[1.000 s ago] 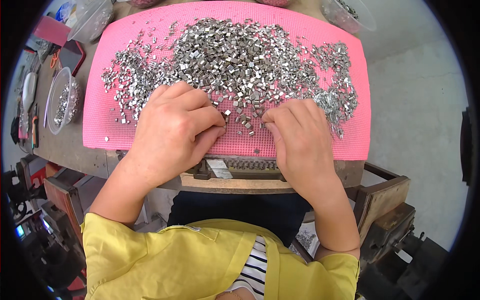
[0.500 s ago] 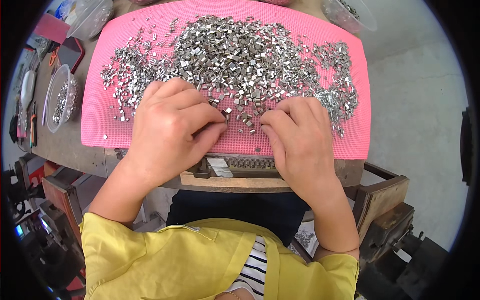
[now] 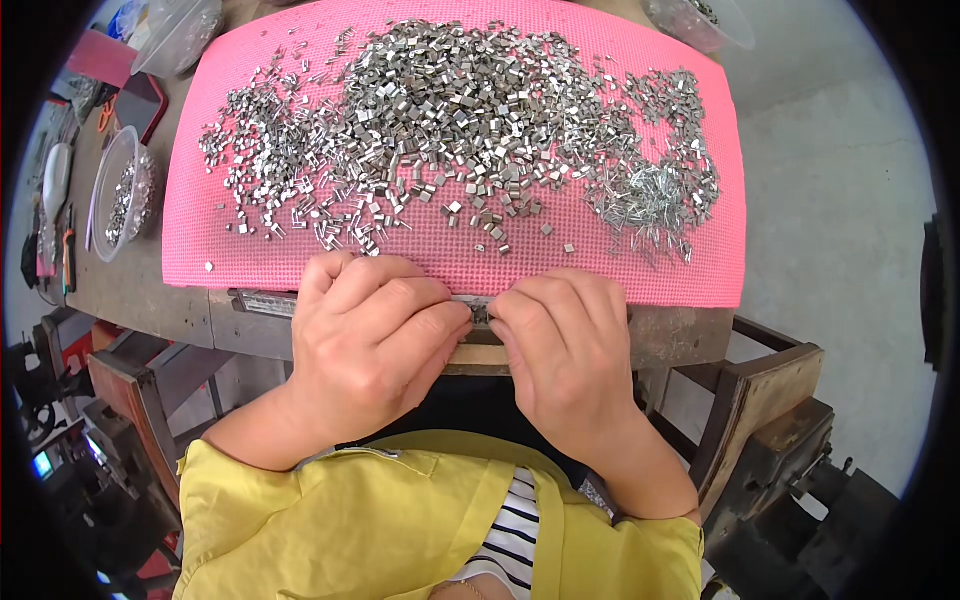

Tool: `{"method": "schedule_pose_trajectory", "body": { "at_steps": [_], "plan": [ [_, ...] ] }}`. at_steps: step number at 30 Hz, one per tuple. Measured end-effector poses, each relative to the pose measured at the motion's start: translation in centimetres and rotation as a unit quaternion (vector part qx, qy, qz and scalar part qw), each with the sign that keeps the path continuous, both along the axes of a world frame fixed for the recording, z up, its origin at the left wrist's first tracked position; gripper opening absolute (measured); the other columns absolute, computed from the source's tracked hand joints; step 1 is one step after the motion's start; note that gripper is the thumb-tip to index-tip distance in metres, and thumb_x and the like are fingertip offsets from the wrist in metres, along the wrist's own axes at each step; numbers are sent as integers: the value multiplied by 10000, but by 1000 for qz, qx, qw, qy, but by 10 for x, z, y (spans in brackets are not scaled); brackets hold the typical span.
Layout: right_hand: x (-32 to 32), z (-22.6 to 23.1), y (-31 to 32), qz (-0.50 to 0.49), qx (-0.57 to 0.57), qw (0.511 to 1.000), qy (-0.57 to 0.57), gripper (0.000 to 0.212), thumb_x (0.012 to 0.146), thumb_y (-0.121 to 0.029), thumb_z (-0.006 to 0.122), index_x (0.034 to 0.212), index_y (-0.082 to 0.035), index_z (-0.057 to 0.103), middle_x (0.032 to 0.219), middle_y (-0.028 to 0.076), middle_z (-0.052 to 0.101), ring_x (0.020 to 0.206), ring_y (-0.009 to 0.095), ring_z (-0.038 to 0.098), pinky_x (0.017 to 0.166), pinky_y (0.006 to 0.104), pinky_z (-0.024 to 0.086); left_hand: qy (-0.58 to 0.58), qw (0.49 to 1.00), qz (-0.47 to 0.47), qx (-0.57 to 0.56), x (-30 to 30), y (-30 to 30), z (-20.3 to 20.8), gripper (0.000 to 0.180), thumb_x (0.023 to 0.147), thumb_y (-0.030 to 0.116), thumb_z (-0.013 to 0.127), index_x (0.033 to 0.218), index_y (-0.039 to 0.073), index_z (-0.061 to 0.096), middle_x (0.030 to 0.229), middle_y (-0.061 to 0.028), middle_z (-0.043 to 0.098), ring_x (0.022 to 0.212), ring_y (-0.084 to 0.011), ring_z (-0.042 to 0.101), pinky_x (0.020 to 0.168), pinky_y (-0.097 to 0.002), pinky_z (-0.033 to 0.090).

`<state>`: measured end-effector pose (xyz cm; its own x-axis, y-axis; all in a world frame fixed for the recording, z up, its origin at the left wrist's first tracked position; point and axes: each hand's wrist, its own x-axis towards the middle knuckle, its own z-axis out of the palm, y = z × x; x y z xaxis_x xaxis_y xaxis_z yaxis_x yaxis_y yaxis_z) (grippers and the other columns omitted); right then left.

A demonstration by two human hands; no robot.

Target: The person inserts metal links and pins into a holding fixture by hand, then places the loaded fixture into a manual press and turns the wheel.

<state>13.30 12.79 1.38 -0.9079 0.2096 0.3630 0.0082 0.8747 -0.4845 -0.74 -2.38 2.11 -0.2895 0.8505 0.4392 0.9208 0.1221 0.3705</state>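
Under the fingers (image 3: 437,318) runs a narrow, dark-edged grey rail (image 3: 266,303).

We can read no text, label, brand, number or sign on any surface in the head view. On the lit screen (image 3: 42,463) at the lower left edge, the display is too small and blurred for us to identify characters. On the white elongated object (image 3: 57,175) and the dark, red-edged flat object (image 3: 139,106) at upper left, we can resolve no lettering.
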Motion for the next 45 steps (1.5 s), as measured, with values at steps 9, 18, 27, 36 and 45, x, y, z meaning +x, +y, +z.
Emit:
{"method": "schedule_pose_trajectory", "body": {
  "at_steps": [9, 18, 27, 36, 45],
  "plan": [
    [-3, -2, -7, -8, 17, 1000, 2, 309, 791, -34, 763, 1085, -34, 666, 1017, 98, 645, 976, 318, 626, 851, 449, 458, -7, 1000, 8, -9, 0, -1, -2, 241, 669, 108, 847, 902, 120, 787, 936, 6, 728, 867, -209, 673, 767, -368, 427],
    [0, 1, -4, -19, -14, 1000, -2, 289, 803, -53, 738, 1087, -42, 686, 1030, 82, 661, 975, 291, 636, 862, 429, 465, -89, 996, 28, -13, -1, -4, -4, 289, 652, 94, 896, 926, 128, 813, 952, 5, 746, 889, -213, 672, 799, -358, 457],
    [1, -4, -1, -22, -38, 999, 14, 286, 778, -47, 794, 1050, -60, 704, 1002, 65, 675, 957, 292, 642, 845, 419, 469, -96, 994, 45, 4, 5, 0, -8, 264, 661, 90, 900, 897, 115, 785, 943, -13, 733, 886, -233, 657, 798, -365, 466],
    [3, -5, 1, -22, -44, 998, 27, 274, 772, -39, 798, 1036, -57, 726, 999, 63, 697, 944, 287, 654, 840, 413, 478, -69, 995, 66, 22, 11, 6, -10, 265, 656, 65, 854, 898, 123, 764, 907, -7, 698, 873, -239, 635, 764, -368, 442],
    [2, -1, 1, -35, -68, 997, 16, 237, 775, -12, 803, 1001, -54, 742, 987, 77, 714, 935, 295, 662, 832, 402, 493, -141, 988, 66, -16, 9, 11, -4, 296, 662, 40, 823, 941, 118, 761, 899, -37, 675, 865, -258, 613, 768, -380, 455]
  ]
}}
